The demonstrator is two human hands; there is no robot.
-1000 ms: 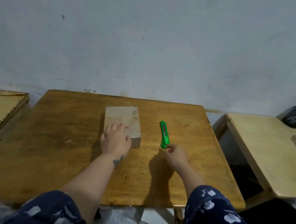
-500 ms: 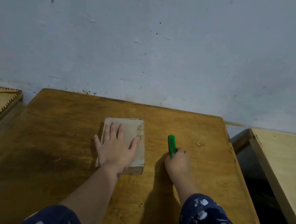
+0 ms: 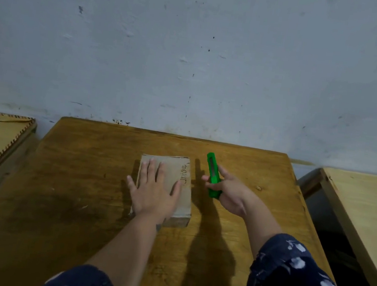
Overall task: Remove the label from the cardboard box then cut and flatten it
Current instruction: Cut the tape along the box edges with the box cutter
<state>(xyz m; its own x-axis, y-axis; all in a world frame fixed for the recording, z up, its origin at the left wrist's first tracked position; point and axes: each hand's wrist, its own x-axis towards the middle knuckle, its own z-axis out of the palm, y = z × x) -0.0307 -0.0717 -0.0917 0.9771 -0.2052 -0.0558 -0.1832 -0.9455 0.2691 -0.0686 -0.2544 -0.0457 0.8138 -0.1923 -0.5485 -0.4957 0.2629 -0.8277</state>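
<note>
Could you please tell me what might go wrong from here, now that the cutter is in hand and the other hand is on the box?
The left hand lies flat across the top of the cardboard box, so a cut along that face could meet the fingers. The right hand holds the green cutter loosely near its rear end, so it may slip under pressure.

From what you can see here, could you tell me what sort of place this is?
Probably a plain workroom or classroom: a bare, scuffed painted wall, a worn wooden table against it, and similar tables close on both sides.
</note>
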